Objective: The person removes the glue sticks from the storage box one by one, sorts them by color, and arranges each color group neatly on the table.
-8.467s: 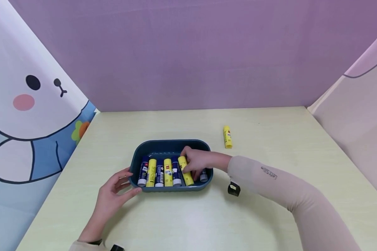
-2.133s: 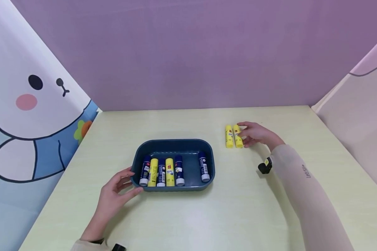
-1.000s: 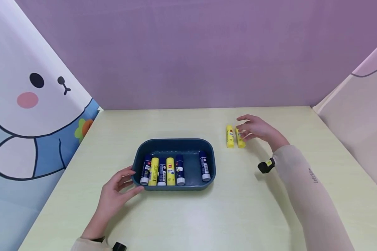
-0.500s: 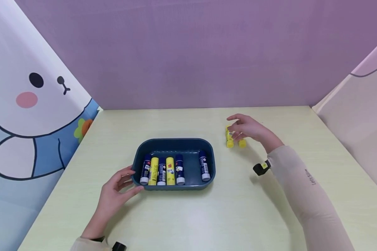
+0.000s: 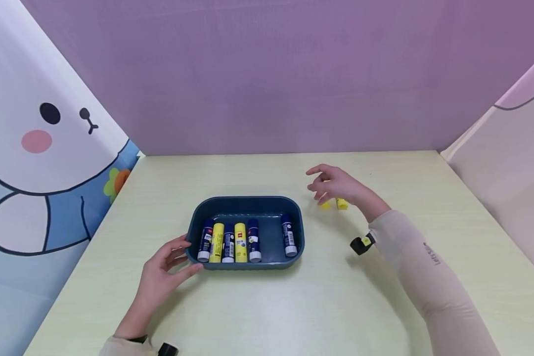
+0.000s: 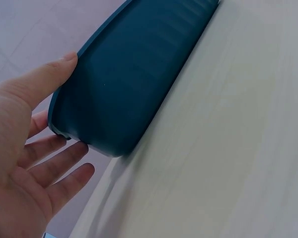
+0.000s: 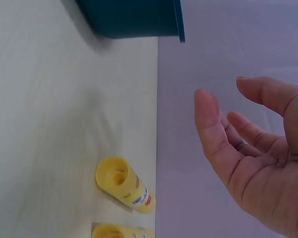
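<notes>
My left hand (image 5: 157, 284) holds the left end of a dark teal tray (image 5: 249, 266), thumb on the front rim and fingers at the end wall; the left wrist view shows this tray (image 6: 114, 89) between them. Inside lie blue glue sticks, one (image 5: 289, 236) apart at the right, and two yellow glue sticks (image 5: 241, 242). My right hand (image 5: 340, 189) hovers in the air with loosely bent fingers, holding nothing. Behind it, partly hidden, two yellow glue sticks rest on the table, one left (image 5: 325, 205), one right (image 5: 342, 203). Both appear below the hand in the right wrist view.
The pale table (image 5: 271, 316) extends around the tray. A purple backdrop (image 5: 285, 79) rises along its far edge. Cartoon-printed cloth (image 5: 35, 198) hangs at the left, and a pale panel (image 5: 507, 173) stands at the right.
My right hand has moved a yellow glue stick from the tray to the table beside the first one, let go, and shifted left. My left hand has stayed at the tray.
</notes>
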`<state>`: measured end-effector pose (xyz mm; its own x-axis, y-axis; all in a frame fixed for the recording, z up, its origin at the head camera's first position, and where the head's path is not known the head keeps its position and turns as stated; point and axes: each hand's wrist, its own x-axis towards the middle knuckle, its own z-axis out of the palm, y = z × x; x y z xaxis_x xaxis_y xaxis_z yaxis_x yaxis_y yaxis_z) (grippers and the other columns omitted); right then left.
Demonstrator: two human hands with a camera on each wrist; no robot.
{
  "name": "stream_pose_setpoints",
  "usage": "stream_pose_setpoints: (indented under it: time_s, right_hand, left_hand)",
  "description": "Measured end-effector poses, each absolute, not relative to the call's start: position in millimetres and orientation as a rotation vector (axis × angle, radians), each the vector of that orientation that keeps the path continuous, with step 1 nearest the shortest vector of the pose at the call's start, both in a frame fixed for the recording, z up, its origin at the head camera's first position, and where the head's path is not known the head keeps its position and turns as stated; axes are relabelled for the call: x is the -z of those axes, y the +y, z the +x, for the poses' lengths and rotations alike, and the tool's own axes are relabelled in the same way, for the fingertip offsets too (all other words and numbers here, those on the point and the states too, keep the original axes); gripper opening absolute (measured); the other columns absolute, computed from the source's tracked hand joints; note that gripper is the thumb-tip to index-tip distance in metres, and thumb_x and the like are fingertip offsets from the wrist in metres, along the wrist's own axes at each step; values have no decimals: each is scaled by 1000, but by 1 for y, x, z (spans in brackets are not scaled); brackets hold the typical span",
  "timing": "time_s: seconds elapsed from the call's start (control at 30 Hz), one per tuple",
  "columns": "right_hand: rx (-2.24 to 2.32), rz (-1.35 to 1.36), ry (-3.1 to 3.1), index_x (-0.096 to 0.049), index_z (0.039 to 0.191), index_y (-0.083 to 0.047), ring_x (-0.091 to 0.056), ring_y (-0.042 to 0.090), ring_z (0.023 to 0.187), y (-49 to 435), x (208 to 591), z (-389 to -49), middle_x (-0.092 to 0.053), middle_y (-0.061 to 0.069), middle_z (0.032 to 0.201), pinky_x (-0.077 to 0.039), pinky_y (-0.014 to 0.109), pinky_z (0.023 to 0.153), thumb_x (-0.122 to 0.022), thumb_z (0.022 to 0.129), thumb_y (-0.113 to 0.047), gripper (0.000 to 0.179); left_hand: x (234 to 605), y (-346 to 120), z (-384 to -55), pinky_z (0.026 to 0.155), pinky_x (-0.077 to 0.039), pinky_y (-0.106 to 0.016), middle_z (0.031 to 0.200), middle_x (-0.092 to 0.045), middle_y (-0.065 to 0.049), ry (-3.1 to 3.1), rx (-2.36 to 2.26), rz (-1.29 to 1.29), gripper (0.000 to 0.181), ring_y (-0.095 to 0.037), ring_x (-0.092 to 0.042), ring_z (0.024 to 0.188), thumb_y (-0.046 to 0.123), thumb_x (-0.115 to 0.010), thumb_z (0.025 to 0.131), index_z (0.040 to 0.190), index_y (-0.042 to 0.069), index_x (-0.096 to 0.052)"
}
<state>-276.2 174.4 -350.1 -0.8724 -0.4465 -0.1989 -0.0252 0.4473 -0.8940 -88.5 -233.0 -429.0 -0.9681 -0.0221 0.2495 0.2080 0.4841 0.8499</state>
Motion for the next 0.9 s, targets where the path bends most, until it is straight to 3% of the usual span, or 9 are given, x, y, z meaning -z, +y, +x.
stream_pose_setpoints:
  time_s: [0.23, 0.57, 0.9]
  right_hand:
    - [1430, -461, 2302, -47, 138, -1, -62, 48, 98, 156, 348, -264, -56, 27, 109, -62, 44, 77, -62, 98, -10, 43]
    - [1377, -556, 2285, -51, 133, -2, -67, 26, 78, 131, 347, -250, -60, 17, 99, -62, 47, 73, -63, 97, -5, 39]
    - [1312, -661, 2203, -49, 134, 4, -68, 29, 79, 107, 353, -238, -60, 13, 94, -62, 39, 67, -63, 95, -4, 42]
  left_hand:
    - [428, -231, -87, 86, -52, -13, 139, -55, -18, -2538, 1465, -122, 50, 11, -55, 105, 4, -85, 77, 120, 1, -60]
    - [424, -230, -86, 87, -51, -12, 140, -54, -17, -2560, 1455, -100, 50, 12, -54, 105, 7, -85, 78, 121, 1, -59]
    - [424, -231, -84, 87, -51, -12, 140, -54, -17, -2555, 1467, -97, 50, 11, -54, 106, 8, -85, 79, 121, 1, -59]
